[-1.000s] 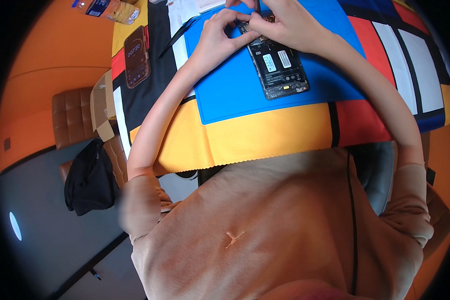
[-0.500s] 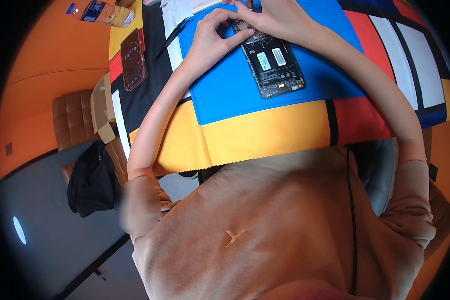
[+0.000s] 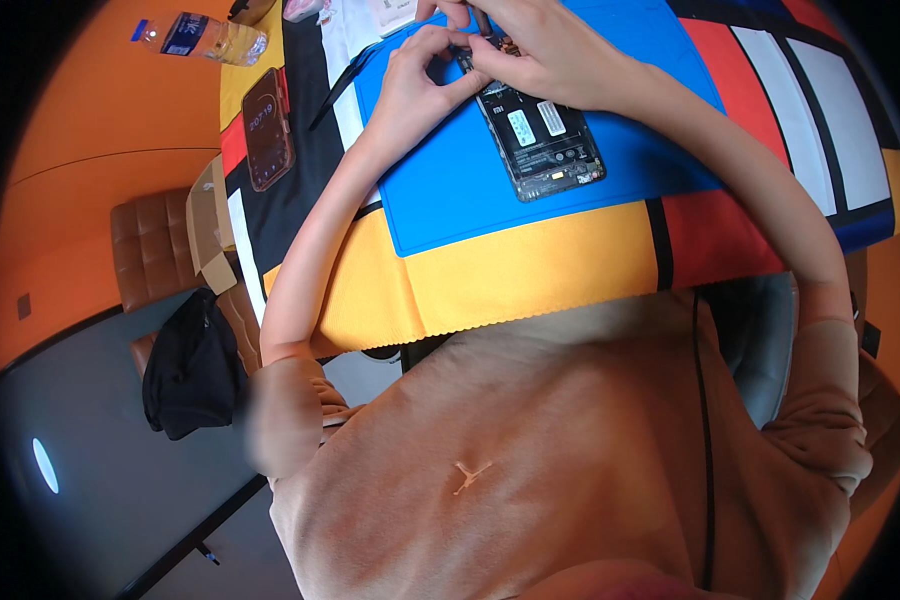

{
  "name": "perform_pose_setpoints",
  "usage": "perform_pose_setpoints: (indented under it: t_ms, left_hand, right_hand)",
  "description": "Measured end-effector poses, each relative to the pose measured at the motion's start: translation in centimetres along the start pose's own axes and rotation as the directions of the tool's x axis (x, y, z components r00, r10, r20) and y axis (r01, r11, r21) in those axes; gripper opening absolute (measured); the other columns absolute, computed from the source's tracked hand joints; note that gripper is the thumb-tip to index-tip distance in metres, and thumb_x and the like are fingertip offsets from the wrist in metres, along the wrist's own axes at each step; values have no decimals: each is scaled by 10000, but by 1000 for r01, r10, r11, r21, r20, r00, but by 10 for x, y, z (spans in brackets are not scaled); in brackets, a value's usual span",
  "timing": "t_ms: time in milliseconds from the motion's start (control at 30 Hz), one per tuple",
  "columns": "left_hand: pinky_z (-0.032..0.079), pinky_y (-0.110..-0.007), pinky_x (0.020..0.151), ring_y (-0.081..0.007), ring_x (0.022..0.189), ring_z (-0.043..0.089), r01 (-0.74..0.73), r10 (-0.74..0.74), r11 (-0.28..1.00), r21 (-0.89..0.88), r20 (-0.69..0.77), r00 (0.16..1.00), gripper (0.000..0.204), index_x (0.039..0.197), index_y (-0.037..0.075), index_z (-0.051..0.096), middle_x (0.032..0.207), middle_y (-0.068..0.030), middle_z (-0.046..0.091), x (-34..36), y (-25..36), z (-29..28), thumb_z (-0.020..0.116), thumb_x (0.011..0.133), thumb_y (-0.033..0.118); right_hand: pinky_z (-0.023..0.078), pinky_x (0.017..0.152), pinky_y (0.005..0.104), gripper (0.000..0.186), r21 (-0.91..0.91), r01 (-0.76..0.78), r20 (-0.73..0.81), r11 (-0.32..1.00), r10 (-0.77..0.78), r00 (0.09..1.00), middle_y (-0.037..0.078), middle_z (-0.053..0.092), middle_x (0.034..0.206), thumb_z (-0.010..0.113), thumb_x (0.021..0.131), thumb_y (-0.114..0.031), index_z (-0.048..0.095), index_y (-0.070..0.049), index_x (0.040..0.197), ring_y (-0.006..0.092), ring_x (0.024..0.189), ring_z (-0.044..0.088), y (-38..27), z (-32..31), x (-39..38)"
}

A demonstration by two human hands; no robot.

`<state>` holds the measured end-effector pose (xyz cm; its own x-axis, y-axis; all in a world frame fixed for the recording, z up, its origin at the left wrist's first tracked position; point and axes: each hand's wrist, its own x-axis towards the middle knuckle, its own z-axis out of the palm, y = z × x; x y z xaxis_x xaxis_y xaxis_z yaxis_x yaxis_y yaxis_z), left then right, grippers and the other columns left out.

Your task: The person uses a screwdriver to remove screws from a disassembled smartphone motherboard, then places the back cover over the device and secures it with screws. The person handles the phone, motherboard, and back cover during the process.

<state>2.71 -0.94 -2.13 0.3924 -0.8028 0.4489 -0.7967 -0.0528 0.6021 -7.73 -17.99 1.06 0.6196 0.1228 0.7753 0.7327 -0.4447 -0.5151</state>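
On a blue mat point(image 3: 435, 215), toward the upper edge of the view: one bare-backed phone point(image 3: 533, 170), innards exposed, lying slantwise with its lower end toward the wearer; black battery point(image 3: 567, 150) bearing two pale labels point(image 3: 521, 128). Left hand point(image 3: 420, 82): thumb and forefinger bent into an arch, tips at the phone's upper left edge; whether they grip it or merely rest there cannot be told. Right hand point(image 3: 545, 60): fingers closed about one slim dark tool point(image 3: 483, 22), held over the phone's upper end, its tip hidden. Beneath the mat: one table point(image 3: 530, 265), dressed in a cloth point(image 3: 715, 240) of yellow, red, black, white and blue blocks, near edge scalloped. Left of the mat: one slim black item point(image 3: 342, 85), kind uncertain; one second phone point(image 3: 268, 135), face up, screen showing pale numerals; farther up, one clear bottle point(image 3: 235, 43) with blue cap and dark blue label. Beyond the table's left side: one cardboard box point(image 3: 208, 225), flap spread; one brown tufted chair point(image 3: 150, 250); one black bundle point(image 3: 192, 365), bag or garment not determinable. Wearer: light brown top point(image 3: 570, 440), small embroidered emblem, black cord point(image 3: 705, 440) hanging down the front
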Motion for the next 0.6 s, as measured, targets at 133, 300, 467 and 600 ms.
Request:
perform_pose_setpoints:
  t_ms: [133,300,467,600]
  left_hand:
    - [493,-321,769,-181,838,623,-10,10,1000,11,12,1000,376,1049,44,717,985,-72,663,1,-1,0,839,818,315]
    - [492,-336,780,-194,855,619,41,-43,998,41,28,999,373,1064,57,729,977,-75,665,1,5,-2,837,818,316]
    - [492,-342,793,-202,881,618,66,-69,996,65,50,996,407,1096,77,740,980,-77,664,4,11,-1,844,808,345]
    - [494,-340,799,-204,906,624,60,-65,995,86,62,996,437,1101,82,744,994,-85,664,5,12,-2,848,799,379]
  right_hand:
    - [490,762,430,207,-36,-49,31,998,51,998,169,551,902,547,884,15,463,-44,1065,364,826,595,2,0,1]
    - [492,764,409,173,-171,-174,12,970,179,984,167,556,902,575,923,-41,469,-40,1060,344,833,601,6,-8,-8]
    - [501,724,327,151,200,-303,-145,932,334,931,95,596,880,593,971,-103,475,-50,1050,208,809,616,25,-7,-12]
    - [491,609,279,121,273,-442,-342,854,516,786,53,592,827,550,1027,-136,454,-72,1065,145,682,609,38,-14,-16]
